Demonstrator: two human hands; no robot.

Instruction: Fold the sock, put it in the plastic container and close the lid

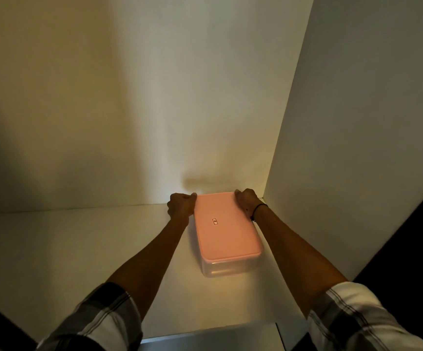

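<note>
A clear plastic container [224, 268] with a pink lid [226, 229] stands on a white shelf, right of centre, its long side running away from me. The lid lies flat on top with a small label in its middle. My left hand [181, 206] grips the far left corner of the lid and container. My right hand [247, 202] grips the far right corner, a dark band on its wrist. No sock is visible; the container's inside is hidden by the lid and the dim light.
The white shelf [78, 249] stretches to the left. A white back wall [154, 97] rises right behind the container, and a white side panel [357, 122] stands close on the right. The shelf's front edge [205, 338] is near my sleeves.
</note>
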